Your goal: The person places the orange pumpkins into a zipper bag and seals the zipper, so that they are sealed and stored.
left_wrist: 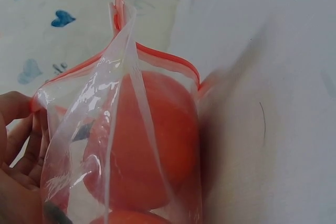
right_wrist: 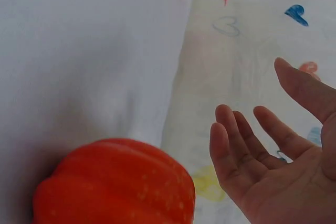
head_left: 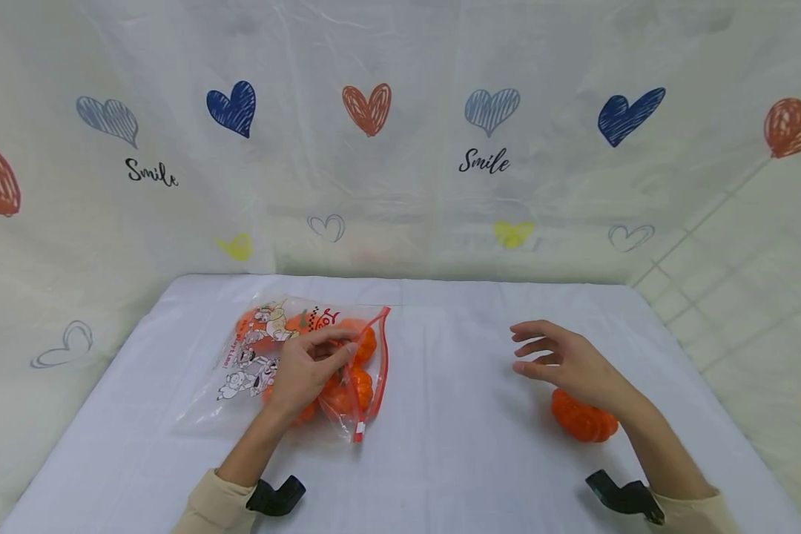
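A clear zip bag (head_left: 243, 371) with a red zip edge and printed cartoon figures lies on the left of the table. Several orange pumpkins (head_left: 347, 391) show through its plastic. My left hand (head_left: 305, 368) pinches the bag's upper layer near the red zip, and in the left wrist view the mouth stands apart. My right hand (head_left: 574, 363) hovers to the right, fingers loosely bent and holding nothing. Just below it, a single orange-red pumpkin (head_left: 582, 417) rests on the cloth; the right wrist view shows this ribbed pumpkin (right_wrist: 115, 182) beside the hand, apart from it.
A white cloth (head_left: 434, 415) covers the table. Behind it hangs a pale curtain (head_left: 414, 185) printed with hearts and the word "Smile". Black straps (head_left: 277, 497) sit at both wrists, by the beige sleeves (head_left: 216, 504).
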A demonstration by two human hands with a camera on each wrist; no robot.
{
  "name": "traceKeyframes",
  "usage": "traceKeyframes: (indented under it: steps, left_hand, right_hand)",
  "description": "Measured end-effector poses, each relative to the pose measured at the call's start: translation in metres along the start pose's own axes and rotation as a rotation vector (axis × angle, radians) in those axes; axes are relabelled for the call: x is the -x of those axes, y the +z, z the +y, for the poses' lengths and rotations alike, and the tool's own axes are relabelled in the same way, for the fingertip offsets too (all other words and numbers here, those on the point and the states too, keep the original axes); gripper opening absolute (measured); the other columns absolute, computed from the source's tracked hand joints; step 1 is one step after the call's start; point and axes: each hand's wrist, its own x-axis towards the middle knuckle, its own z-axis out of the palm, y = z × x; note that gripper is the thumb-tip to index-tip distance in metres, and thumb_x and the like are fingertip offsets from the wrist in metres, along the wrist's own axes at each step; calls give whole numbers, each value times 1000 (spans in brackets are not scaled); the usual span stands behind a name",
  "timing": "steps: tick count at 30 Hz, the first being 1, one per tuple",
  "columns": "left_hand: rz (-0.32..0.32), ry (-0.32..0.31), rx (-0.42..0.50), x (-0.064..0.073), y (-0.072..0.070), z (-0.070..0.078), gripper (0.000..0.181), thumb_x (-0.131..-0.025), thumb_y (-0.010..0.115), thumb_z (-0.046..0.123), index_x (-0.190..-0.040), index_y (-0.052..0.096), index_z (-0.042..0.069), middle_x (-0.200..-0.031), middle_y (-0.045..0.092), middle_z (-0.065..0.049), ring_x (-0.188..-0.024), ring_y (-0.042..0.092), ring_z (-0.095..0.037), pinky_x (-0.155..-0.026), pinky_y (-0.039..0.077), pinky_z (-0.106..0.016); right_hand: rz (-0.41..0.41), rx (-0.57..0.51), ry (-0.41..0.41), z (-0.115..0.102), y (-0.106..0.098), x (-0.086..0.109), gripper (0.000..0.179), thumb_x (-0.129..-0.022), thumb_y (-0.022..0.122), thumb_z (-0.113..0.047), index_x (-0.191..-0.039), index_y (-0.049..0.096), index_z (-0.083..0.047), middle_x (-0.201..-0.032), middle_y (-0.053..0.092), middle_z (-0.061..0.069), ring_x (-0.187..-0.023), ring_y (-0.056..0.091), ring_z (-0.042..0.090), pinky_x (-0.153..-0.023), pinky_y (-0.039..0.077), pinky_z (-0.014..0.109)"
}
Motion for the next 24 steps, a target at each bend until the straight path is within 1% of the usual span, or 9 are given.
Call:
traceKeyframes:
  steps: [5,11,14,18,21,24]
  left_hand:
    - [-3,6,-3,0,0,0,23,-94,78,26,-116,79,18,-110,76,-8,-91,65,-20,-75,57,-20]
    - [7,-1,-5,1,-1,1,23,-94,78,27,-116,79,18,-112,76,-8,-92,64,-19,-75,56,-20]
    - [5,-2,1,0,-1,1,24,-95,78,26,-116,79,17,-112,76,-8,-93,64,-20,-75,56,-20]
    - [-4,2,1,-1,-1,1,24,-95,78,26,-116,79,18,-111,76,-7,-92,64,-21,-75,56,-20]
    - [-5,7,-5,0,0,0,24,-94,78,26,-117,79,18,-111,76,-7,-92,63,-20,-75,56,-20]
    - [-3,10,-6,1,-1,0,24,-95,78,25,-117,79,17,-112,76,-8,-93,64,-20,-76,56,-20]
  right_hand:
    - [-3,32,44,10,-12,8,52,-95,77,-32,-140,59,-14,-136,66,15,-117,69,35,-84,58,19]
    - [-14,70,84,24,-23,16,52,-94,78,-36,-139,60,-15,-131,69,15,-115,70,31,-84,58,19]
    - [-12,85,89,30,-29,21,52,-95,77,-35,-139,60,-14,-130,69,15,-114,71,26,-83,58,19]
    - [-22,80,99,39,-36,28,52,-95,76,-31,-140,59,-10,-130,69,17,-110,71,18,-80,60,20]
    - [-44,72,105,47,-39,33,53,-95,76,-28,-141,58,-7,-130,68,20,-107,70,11,-79,60,21]
    - [-73,75,116,55,-42,37,54,-95,76,-28,-141,58,-5,-131,67,21,-104,69,5,-77,61,22]
